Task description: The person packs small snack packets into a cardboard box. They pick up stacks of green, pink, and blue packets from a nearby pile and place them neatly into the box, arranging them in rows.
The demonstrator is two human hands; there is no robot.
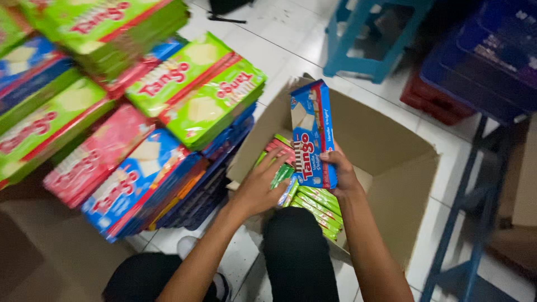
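My right hand [342,170] grips a blue wafer pack [312,131], held upright on its short end over an open cardboard box [391,162]. My left hand [260,187] rests with fingers spread on the packs standing on edge inside the box, touching the green packs [319,204] and pink packs [278,146] at its near-left side. The blue pack's lower end meets the row of packs in the box.
A tall leaning heap of green, pink and blue wafer packs [145,112] fills the left. Another cardboard box [39,257] lies at the lower left. Blue stools [369,39] and stacked blue and red crates [475,67] stand behind on the white tiled floor.
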